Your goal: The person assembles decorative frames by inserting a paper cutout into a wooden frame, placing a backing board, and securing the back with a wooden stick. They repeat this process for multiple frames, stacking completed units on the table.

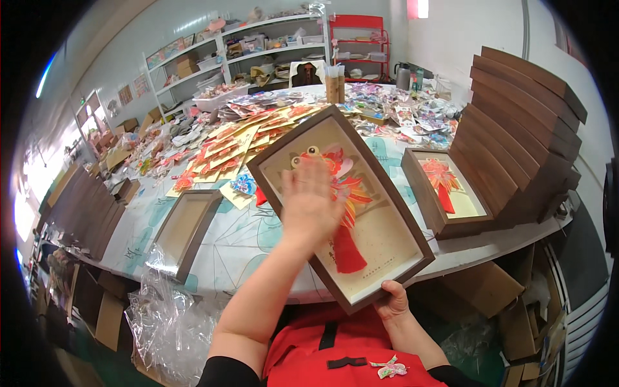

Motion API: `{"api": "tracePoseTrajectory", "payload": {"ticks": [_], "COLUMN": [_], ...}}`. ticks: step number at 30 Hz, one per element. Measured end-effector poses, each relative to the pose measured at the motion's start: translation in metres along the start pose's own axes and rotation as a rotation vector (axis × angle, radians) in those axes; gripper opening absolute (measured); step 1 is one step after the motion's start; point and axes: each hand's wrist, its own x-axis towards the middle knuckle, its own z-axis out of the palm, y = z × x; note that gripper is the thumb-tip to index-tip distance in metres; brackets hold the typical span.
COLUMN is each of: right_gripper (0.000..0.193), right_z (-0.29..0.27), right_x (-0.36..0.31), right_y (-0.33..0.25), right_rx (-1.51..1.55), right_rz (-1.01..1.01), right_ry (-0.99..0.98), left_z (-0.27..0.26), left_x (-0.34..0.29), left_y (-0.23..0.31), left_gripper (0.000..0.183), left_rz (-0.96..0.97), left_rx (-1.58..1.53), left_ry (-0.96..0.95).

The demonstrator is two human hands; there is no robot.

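Observation:
A dark brown shadow-box picture frame point(380, 158) is tilted in front of me, its lower edge near my apron. Inside it, on a cream backing, lies a red goldfish decoration point(354, 193) with bulging round eyes and a red tassel point(348, 251). My left hand point(311, 203), slightly blurred, lies flat over the fish with its fingers stretched out, covering part of it; whether it touches the surface I cannot tell. With thumb on top, my right hand point(392, 300) grips the frame's bottom right corner; its other fingers are hidden underneath.
At right, a finished-looking frame point(451, 193) lies beside a tall leaning stack of brown frames point(516, 142). An undecorated frame point(187, 229) sits at left, near clear plastic wrap point(171, 322). Yellow cards with red decorations point(225, 145) pile up behind. Cardboard boxes point(483, 287) stand below the table.

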Motion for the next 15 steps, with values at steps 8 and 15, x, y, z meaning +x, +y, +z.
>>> {"api": "tracePoseTrajectory", "payload": {"ticks": [8, 15], "right_gripper": [0.058, 0.071], "right_z": [-0.028, -0.010], "right_x": [-0.004, -0.012], "right_y": [-0.009, -0.045], "right_rx": [0.008, -0.032], "right_rz": [-0.111, -0.210], "right_ry": [-0.133, 0.061], "left_z": [-0.007, -0.015], "left_x": [-0.072, -0.045], "left_y": [0.103, 0.032], "left_gripper": [0.040, 0.048], "left_rz": [0.593, 0.120], "left_rx": [-1.307, -0.816], "left_ry": [-0.662, 0.027]}}
